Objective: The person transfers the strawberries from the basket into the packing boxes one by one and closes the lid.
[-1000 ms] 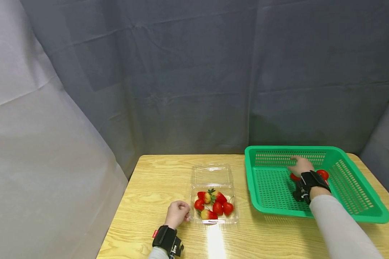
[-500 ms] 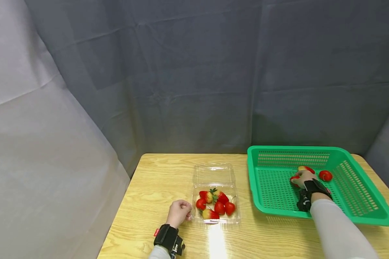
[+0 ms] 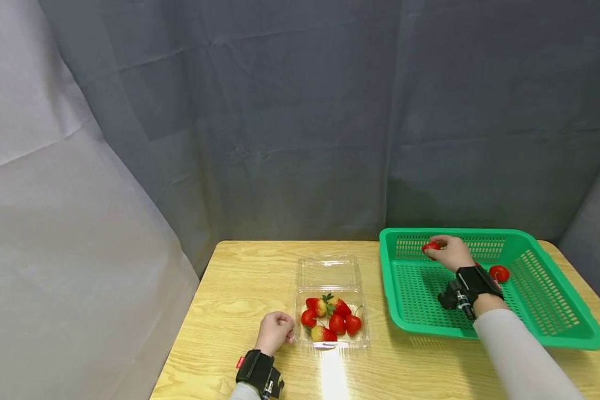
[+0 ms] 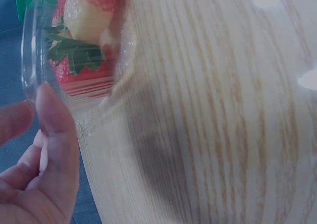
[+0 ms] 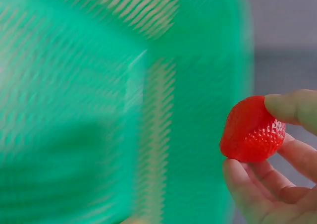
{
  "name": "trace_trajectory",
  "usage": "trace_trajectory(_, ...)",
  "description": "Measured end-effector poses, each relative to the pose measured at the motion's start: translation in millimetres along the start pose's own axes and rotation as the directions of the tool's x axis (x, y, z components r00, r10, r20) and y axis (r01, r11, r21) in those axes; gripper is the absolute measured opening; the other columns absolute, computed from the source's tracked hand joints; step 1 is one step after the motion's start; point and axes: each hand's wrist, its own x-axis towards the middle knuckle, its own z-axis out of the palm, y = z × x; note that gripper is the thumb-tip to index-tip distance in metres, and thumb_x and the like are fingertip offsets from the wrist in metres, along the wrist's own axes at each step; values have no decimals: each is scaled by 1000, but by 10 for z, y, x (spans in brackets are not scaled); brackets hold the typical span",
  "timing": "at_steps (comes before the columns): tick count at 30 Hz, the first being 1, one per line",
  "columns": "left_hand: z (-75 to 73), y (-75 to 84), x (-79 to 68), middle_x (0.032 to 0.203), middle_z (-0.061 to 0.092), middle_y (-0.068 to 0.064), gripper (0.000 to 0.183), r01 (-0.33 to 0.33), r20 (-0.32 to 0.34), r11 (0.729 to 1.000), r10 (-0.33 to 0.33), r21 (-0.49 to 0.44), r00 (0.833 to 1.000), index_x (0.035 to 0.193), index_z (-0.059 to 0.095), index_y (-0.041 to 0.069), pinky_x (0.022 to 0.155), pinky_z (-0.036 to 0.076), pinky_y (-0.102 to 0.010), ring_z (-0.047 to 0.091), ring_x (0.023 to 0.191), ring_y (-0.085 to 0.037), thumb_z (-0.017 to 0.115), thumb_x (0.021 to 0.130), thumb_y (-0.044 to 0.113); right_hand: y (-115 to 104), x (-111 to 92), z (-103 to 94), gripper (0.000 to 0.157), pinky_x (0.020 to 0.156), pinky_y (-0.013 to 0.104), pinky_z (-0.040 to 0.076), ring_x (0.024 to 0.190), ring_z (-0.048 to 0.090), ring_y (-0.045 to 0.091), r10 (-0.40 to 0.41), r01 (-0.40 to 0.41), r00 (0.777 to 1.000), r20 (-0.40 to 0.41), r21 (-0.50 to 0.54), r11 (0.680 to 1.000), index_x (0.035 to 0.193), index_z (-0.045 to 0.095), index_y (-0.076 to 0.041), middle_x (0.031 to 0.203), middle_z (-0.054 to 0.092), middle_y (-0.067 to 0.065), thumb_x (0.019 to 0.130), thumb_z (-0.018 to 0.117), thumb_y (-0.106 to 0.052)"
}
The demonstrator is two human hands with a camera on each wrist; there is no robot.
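In the head view my right hand (image 3: 452, 254) is raised over the green basket (image 3: 389, 294), pinching a red strawberry (image 3: 431, 249) between thumb and fingertips. The right wrist view shows the strawberry (image 5: 253, 131) close up, textured and without visible leaves. My left hand (image 3: 275, 331) pinches the left edge of a clear plastic clamshell container (image 3: 328, 271), whose lid lies folded back. Inside the container are a yellow-and-red strawberry (image 3: 324, 334) and several other strawberries and cherries, such as a cherry (image 3: 353, 325) with its stem up.
A cherry (image 3: 499, 273) lies in the right part of the basket. Another bit of red shows there, mostly hidden behind my right wrist. The wooden table (image 3: 240, 278) ends at a grey curtain (image 3: 300, 139) behind.
My right hand first reached down among the fruit in the basket, then took hold of a strawberry. It has since risen and moved left with it. The left hand has stayed at the container.
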Motion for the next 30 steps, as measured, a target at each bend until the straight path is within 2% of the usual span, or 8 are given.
trace_trajectory(3, 5, 5, -2, 62, 55, -7, 6, -3, 2, 1000, 3, -3, 1000, 83, 59, -6, 48, 55, -31, 56, 49, -13, 58, 83, -1, -485, 3, 8, 44, 65, 38, 50, 93, 54, 41, -123, 124, 992, -21, 45, 991, 123, 48, 7, 114, 49, 30, 87, 60, -16)
trace_trajectory(5, 2, 3, -1, 62, 56, -8, 6, -8, 5, 1000, 8, -6, 1000, 82, 59, -6, 48, 55, -32, 55, 49, -12, 58, 83, -1, -794, -16, 76, 41, 68, 39, 52, 96, 54, 40, -204, 204, 979, -15, 55, 977, 121, 51, 4, 115, 49, 27, 86, 62, -13)
trace_trajectory(8, -7, 6, 7, 62, 56, -8, 6, -13, 4, 1000, 13, -10, 1000, 82, 59, -7, 48, 55, -32, 55, 49, -11, 58, 83, -1, -1178, -49, 292, 37, 71, 39, 53, 93, 56, 37, -320, 318, 947, 10, 73, 945, 116, 56, 2, 110, 52, 22, 82, 65, -9)
trace_trajectory(11, -13, 16, 11, 62, 57, -8, 6, -13, 0, 1000, 13, -13, 1000, 82, 59, -7, 47, 55, -31, 55, 49, -12, 58, 83, -1, -1389, -93, 612, 34, 69, 36, 54, 85, 58, 30, -419, 414, 906, 59, 80, 907, 111, 60, 2, 100, 56, 17, 79, 68, -7)
trace_trajectory(15, -14, 32, 14, 63, 57, -7, 7, -9, 3, 1000, 9, -21, 1000, 84, 59, -8, 48, 55, -31, 56, 50, -12, 58, 83, -1, -1460, -188, 1098, 30, 67, 32, 54, 81, 57, 24, -484, 475, 860, 163, 93, 875, 105, 62, 2, 93, 59, 12, 76, 70, -5)
trace_trajectory(20, 3, 42, 21, 62, 55, -5, 6, -14, 0, 1000, 14, -25, 1000, 83, 59, -8, 48, 55, -31, 56, 50, -11, 58, 83, -2, -1416, -321, 1583, 28, 68, 29, 50, 80, 54, 21, -461, 462, 833, 305, 73, 884, 99, 64, 2, 90, 59, 11, 72, 71, -4)
trace_trajectory(24, 13, 32, 32, 62, 54, -4, 6, -11, -6, 1000, 11, -23, 1000, 83, 59, -7, 47, 55, -30, 55, 49, -11, 58, 82, -2, -1361, -380, 1795, 27, 69, 31, 48, 81, 54, 22, -442, 464, 819, 367, 31, 886, 96, 65, 4, 88, 60, 10, 70, 72, -2)
trace_trajectory(30, 9, 26, 26, 63, 55, -6, 6, -1, -12, 1000, 1, -17, 1000, 83, 60, -7, 47, 54, -28, 56, 50, -11, 58, 82, -1, -1316, -436, 1908, 27, 69, 29, 48, 80, 55, 22, -446, 501, 799, 404, -36, 865, 94, 65, 3, 88, 59, 10, 69, 72, -3)
